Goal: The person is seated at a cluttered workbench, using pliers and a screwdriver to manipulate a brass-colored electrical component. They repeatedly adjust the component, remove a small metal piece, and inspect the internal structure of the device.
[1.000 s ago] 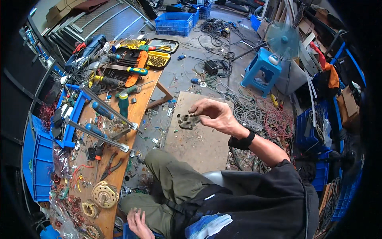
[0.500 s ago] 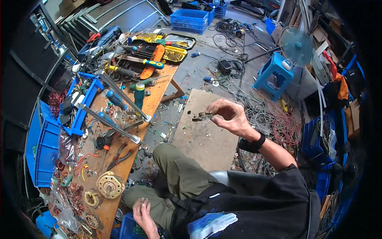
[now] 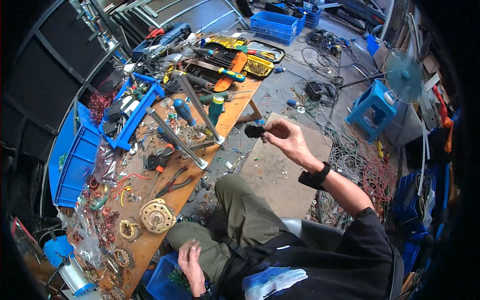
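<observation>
Right hand [image 3: 290, 142] pinches dark part [image 3: 254, 131] by right end — left hand [image 3: 190, 256] slack on thigh [image 3: 214, 257].

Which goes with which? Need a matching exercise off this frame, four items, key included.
Things
1. small dark part
2. left hand
3. pliers
4. plastic stool

Place, colour or state
A. lying on the wooden table
B. light blue
C. pinched in the right hand
D. by the green trousers, nothing visibly held

Pairs: 1-C, 2-D, 3-A, 4-B
</observation>
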`<state>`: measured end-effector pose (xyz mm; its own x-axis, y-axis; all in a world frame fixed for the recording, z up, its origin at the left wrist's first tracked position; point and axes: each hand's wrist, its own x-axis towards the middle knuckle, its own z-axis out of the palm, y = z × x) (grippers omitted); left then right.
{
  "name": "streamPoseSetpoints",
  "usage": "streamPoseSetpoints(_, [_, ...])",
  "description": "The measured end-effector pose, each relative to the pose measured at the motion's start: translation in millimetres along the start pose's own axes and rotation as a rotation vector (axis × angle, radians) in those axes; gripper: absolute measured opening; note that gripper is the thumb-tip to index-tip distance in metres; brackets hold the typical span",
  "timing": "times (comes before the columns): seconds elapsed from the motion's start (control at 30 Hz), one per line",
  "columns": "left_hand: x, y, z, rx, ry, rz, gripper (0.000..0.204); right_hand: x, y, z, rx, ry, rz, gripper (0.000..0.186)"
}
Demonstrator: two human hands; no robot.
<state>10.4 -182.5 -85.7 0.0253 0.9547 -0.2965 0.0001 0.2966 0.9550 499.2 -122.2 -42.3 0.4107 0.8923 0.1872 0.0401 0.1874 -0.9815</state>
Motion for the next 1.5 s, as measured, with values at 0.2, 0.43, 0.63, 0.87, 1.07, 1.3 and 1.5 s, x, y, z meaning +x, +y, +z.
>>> streamPoseSetpoints(0.2, [-6,-7,-10,-0.006,0.063,-0.012,0.030,48,49,36,-0.114,0.257,-0.188,0.020])
streamPoseSetpoints(0.43, [-13,0,-7,0.016,0.107,-0.049,0.028,49,64,47,-0.211,0.316,-0.116,0.021])
streamPoseSetpoints(0.63, [-1,6,18,0.092,-0.016,-0.022,0.026,35,48,45,0.238,0.182,0.216,0.023])
streamPoseSetpoints(0.87, [23,66,96,0.224,-0.293,0.245,0.028,-39,19,65,0.648,-0.033,0.461,0.021])
streamPoseSetpoints(1.07, [38,96,159,0.103,-0.382,0.355,0.052,-69,0,71,0.668,-0.167,0.535,0.021])
streamPoseSetpoints(1.3, [60,96,181,0.234,-0.503,0.385,0.056,-71,-27,49,0.381,-0.336,0.540,0.038])
streamPoseSetpoints(1.5, [47,83,191,0.076,-0.453,0.402,0.047,-60,-28,33,0.386,-0.569,0.442,0.037])
